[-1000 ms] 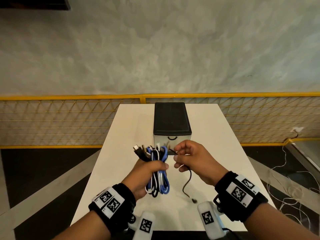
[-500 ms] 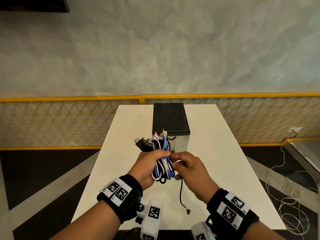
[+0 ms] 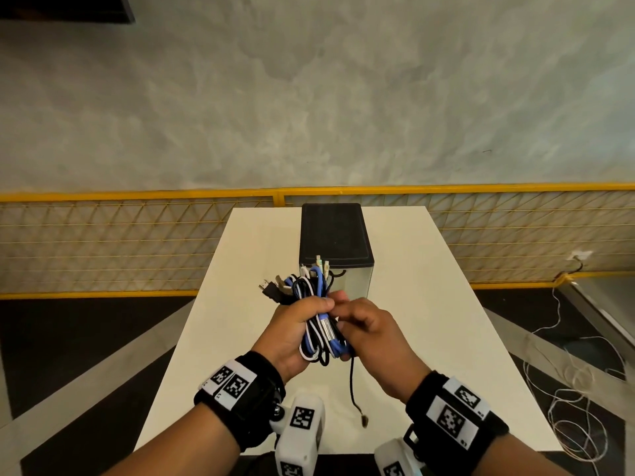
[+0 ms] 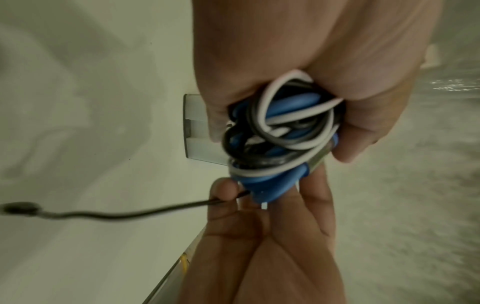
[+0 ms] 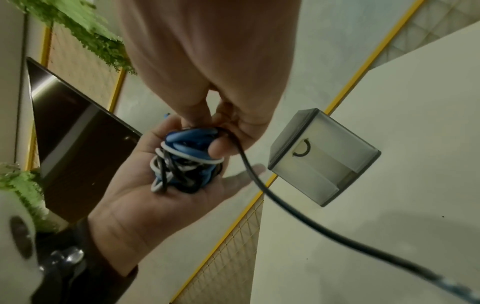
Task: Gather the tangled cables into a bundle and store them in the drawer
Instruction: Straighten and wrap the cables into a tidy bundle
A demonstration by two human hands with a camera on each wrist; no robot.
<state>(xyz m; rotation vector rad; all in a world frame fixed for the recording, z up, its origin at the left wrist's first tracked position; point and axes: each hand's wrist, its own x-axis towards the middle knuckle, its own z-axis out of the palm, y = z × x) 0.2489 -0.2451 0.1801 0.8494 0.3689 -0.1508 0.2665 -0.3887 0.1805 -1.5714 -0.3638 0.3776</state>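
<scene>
1. Where the white table [image 3: 446, 338] runs up the middle of the head view, bare top shows on both sides of the hands, and its left and right edges drop to dark floor.
2. A yellow mesh fence [image 3: 137, 242] crosses the frame behind the table's far edge.
3. The drawer box [image 3: 335, 235], black-topped with a translucent front, stands at the table's far centre, drawer closed, just beyond the hands.
4. The left hand [image 3: 292, 329], at lower centre, is curled round the cable bundle [image 3: 321, 333] of blue, white and black loops, plugs pointing up.
5. The right hand [image 3: 372, 334] meets it from the right, fingers pinching the loose black cable [image 3: 352, 383] against the bundle.
6. That cable's tail hangs toward the near table edge, its plug [image 3: 363, 420] lowest.
</scene>
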